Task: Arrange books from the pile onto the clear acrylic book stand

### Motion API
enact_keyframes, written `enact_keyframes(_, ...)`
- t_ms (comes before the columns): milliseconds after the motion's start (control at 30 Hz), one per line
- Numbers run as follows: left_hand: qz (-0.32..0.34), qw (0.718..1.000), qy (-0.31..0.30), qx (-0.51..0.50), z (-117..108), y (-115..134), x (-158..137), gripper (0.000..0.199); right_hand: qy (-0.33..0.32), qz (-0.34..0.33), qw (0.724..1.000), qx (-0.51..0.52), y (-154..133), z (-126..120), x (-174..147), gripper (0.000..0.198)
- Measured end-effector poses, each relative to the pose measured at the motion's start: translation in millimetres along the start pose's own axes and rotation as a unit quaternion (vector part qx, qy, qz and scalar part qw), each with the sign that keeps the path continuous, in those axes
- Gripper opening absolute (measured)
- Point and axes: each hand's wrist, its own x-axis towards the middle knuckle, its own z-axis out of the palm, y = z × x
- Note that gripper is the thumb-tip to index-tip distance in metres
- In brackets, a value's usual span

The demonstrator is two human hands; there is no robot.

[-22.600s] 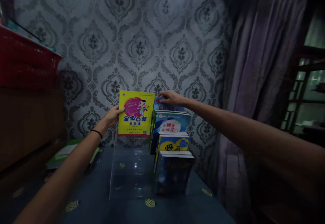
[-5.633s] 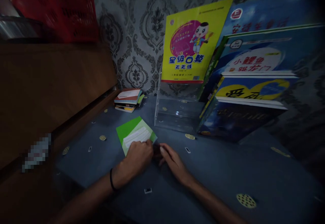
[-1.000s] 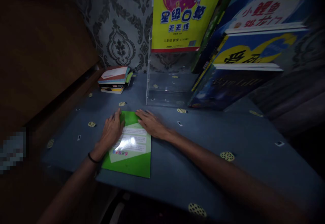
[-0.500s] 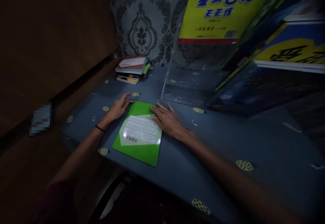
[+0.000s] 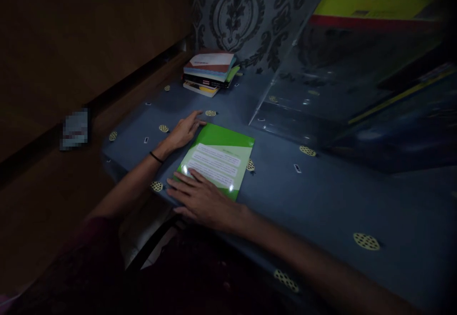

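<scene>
A green book (image 5: 228,136) with a pale printed panel lies flat near the front edge of the blue patterned table. My left hand (image 5: 184,132) rests at its upper left edge, fingers stretched out and fingertips by the far left corner. Across the near end of the book lies my right hand (image 5: 203,200), flat with the fingers spread towards the left. It covers the book's lower left part. Neither hand grips anything.
Behind the book stands a small stack of books (image 5: 210,67) near the wall. A clear acrylic stand (image 5: 285,110) is at the back right, with a yellow booklet (image 5: 378,1) and other dim books. A brown wooden panel (image 5: 89,29) borders the left side.
My right hand has moved from the book's upper right side down to its near end. My left hand stays at the left edge. The whole view has shifted.
</scene>
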Motion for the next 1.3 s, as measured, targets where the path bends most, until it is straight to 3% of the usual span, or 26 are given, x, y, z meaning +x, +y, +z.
enact_keyframes(233,0.005,1.0,-0.002,0.011,0,3,-3,0.04,-0.003,-0.028,0.999,0.023,-12,-2,-25,0.051)
enact_keyframes(533,-0.005,0.999,-0.001,0.031,0,7,-4,0.043,0.005,0.052,0.985,0.165,-20,-19,-78,0.046)
enact_keyframes(733,-0.004,0.996,0.013,0.084,7,17,-9,0.044,0.009,0.062,0.977,0.205,-17,-18,-82,0.046)
enact_keyframes(867,-0.022,0.987,0.026,0.156,17,25,-12,0.043,0.051,0.065,0.97,0.227,-16,-17,-83,0.042)
enact_keyframes(967,-0.034,0.989,0.027,0.139,20,27,-9,0.041,0.077,0.073,0.961,0.255,-14,-19,-84,0.04)
enact_keyframes(1100,-0.11,0.993,0.03,0.002,18,27,9,0.042,0.084,0.089,0.954,0.272,-14,-24,-84,0.038)
enact_keyframes(1200,-0.227,0.967,-0.01,-0.118,11,28,27,0.045,0.087,0.097,0.953,0.274,-15,-26,-84,0.037)
enact_keyframes(1300,-0.283,0.948,-0.029,-0.142,4,31,42,0.043,0.091,0.097,0.954,0.269,-16,-24,-84,0.036)
